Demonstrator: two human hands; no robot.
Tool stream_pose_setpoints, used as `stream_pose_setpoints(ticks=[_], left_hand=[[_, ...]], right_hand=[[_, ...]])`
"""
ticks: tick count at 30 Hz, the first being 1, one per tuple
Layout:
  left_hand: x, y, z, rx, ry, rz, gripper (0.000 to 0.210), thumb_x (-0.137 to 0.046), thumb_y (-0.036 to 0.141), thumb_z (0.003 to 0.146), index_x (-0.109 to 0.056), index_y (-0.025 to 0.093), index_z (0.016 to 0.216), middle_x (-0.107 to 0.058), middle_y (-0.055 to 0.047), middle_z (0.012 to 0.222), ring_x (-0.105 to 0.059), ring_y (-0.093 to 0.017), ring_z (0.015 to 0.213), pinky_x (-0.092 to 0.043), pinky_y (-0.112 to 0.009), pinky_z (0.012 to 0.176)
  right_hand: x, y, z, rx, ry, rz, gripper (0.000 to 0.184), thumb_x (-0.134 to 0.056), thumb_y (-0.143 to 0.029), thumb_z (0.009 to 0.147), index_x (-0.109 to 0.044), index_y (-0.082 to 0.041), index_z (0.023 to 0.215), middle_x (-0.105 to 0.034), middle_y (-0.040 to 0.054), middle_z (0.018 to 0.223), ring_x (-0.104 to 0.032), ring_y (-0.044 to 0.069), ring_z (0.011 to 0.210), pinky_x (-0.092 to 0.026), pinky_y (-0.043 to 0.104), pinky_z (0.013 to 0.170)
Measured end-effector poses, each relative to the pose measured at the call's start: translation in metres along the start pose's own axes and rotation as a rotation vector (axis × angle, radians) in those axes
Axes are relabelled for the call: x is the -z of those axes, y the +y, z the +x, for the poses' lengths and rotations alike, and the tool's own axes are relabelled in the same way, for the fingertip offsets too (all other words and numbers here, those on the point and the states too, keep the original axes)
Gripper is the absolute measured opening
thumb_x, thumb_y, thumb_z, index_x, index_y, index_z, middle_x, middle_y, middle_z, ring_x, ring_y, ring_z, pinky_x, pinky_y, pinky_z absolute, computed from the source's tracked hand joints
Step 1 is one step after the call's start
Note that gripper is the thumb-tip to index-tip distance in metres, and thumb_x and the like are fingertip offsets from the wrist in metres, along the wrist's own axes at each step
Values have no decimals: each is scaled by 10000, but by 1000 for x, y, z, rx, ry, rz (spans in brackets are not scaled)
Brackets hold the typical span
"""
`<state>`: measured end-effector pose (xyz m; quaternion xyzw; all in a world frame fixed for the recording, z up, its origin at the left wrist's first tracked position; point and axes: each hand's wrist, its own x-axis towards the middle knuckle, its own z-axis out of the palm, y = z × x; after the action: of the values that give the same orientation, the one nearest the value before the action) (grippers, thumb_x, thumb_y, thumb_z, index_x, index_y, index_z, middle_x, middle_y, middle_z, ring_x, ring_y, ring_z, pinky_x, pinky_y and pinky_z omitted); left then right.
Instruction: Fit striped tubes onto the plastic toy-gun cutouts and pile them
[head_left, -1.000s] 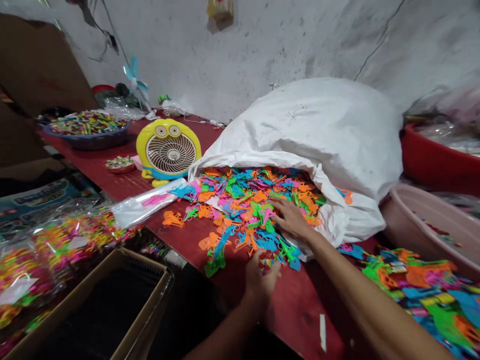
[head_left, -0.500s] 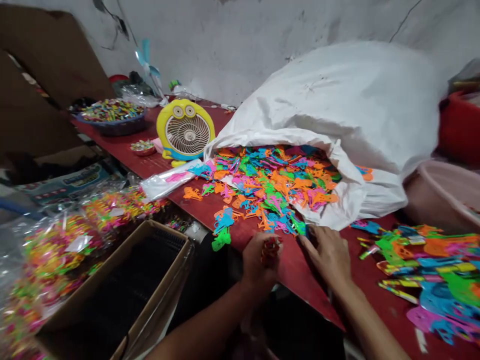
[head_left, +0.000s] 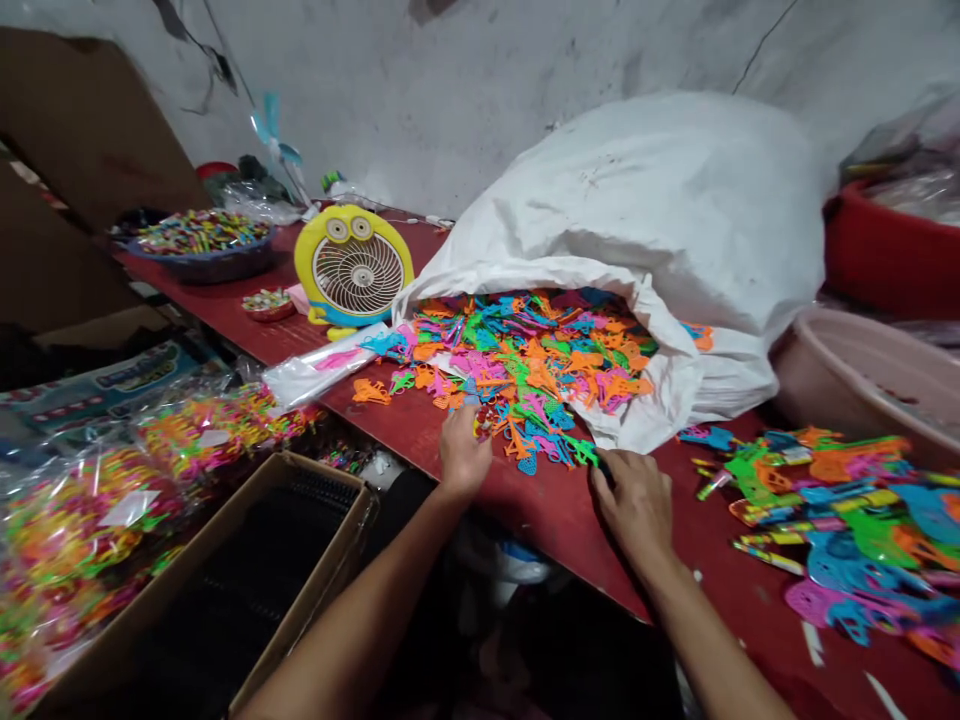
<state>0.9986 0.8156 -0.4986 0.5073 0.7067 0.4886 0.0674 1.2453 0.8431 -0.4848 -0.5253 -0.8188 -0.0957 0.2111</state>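
My left hand [head_left: 463, 448] is closed round a small bundle of red and yellow pieces [head_left: 484, 421], mostly hidden by the fingers. Its fingertips reach the left front of a pile of flat plastic toy pieces [head_left: 536, 375] in orange, blue, green and pink. A light blue piece shows right at those fingertips. Over the table's front part, my right hand [head_left: 637, 500] is curled, with something dark under its thumb and fingers that I cannot make out. A green plastic piece [head_left: 583, 451] lies against its fingertips. The pile spills from the mouth of a big white sack [head_left: 660, 190].
A yellow fan [head_left: 360, 265] stands left of the sack, by a basin [head_left: 214, 265] of small wrapped pieces. Assembled toys [head_left: 847, 540] lie at right, before a pink tub [head_left: 862, 375]. A cardboard box [head_left: 300, 600] with black contents and filled clear bags [head_left: 90, 520] are at lower left.
My left hand has moved forward and left with the bundle, from the table's edge to the pile. My right hand stays beside the pile's front. The view has shifted slightly right.
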Motion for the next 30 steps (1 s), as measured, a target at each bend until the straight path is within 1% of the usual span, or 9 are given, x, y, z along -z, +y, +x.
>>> stream_pose_setpoints(ticks=[4, 6, 8, 12, 15, 20, 23, 27, 30], left_hand=[[-11, 8, 9, -14, 70, -70, 184, -602, 172, 812, -619, 182, 995, -660, -77, 946, -608, -237, 938, -457, -355, 853], [-12, 13, 3, -37, 123, -116, 180, -621, 194, 808, -627, 188, 988, -660, -80, 955, -602, -243, 964, -447, -367, 887], [-13, 23, -11, 11, 122, -263, 205, -636, 235, 813, -625, 190, 1012, -664, -79, 962, -614, -230, 947, -460, -348, 872], [-24, 60, -47, 303, -137, -724, 225, -638, 344, 837, -596, 189, 994, -662, -38, 828, -630, -161, 731, -492, -261, 690], [-35, 86, -68, 444, -251, -947, 198, -661, 312, 801, -574, 177, 917, -646, -17, 776, -606, -130, 655, -483, -236, 642], [-41, 104, -79, 548, -362, -1090, 236, -687, 281, 734, -513, 172, 850, -591, 21, 637, -579, -125, 543, -487, -241, 567], [-39, 107, -78, 514, -438, -1084, 210, -676, 261, 726, -500, 170, 797, -571, 33, 590, -549, -104, 518, -450, -212, 539], [-39, 107, -79, 475, -550, -1048, 200, -680, 285, 742, -536, 152, 784, -603, 8, 598, -554, -99, 546, -432, -200, 553], [-41, 107, -81, 489, -571, -1029, 214, -680, 307, 759, -575, 135, 832, -627, -11, 623, -552, -103, 549, -420, -200, 536]], right_hand=[[4, 5, 1, -63, 103, 203, 264, -454, -313, 937, -658, -212, 1072, -681, 82, 964, -544, 252, 896, -375, 374, 761], [9, 6, 0, -112, 163, 394, 272, -478, -332, 927, -661, -202, 1081, -679, 90, 1003, -568, 245, 934, -412, 382, 823], [15, 4, -2, -237, 193, 635, 288, -526, -372, 903, -665, -196, 1083, -684, 85, 984, -602, 228, 899, -451, 372, 814], [23, -8, -14, -607, 79, 1164, 331, -644, -448, 827, -678, -201, 1045, -689, 25, 778, -617, 168, 658, -494, 314, 671], [24, -18, -25, -716, 28, 1387, 360, -711, -439, 782, -671, -214, 1060, -700, 12, 804, -624, 141, 627, -517, 293, 665], [29, -27, -40, -722, 59, 1432, 309, -742, -413, 768, -668, -218, 996, -688, 2, 798, -624, 126, 640, -531, 267, 671], [36, -20, -47, -667, -80, 1439, 270, -713, -419, 801, -663, -203, 953, -682, 15, 771, -623, 140, 663, -513, 259, 656], [51, -3, -57, -611, -239, 1255, 271, -655, -446, 849, -655, -178, 888, -669, 30, 751, -570, 115, 578, -447, 222, 539], [63, 0, -59, -584, -155, 1117, 288, -605, -455, 885, -611, -182, 795, -615, 3, 647, -524, 97, 500, -409, 215, 489]])
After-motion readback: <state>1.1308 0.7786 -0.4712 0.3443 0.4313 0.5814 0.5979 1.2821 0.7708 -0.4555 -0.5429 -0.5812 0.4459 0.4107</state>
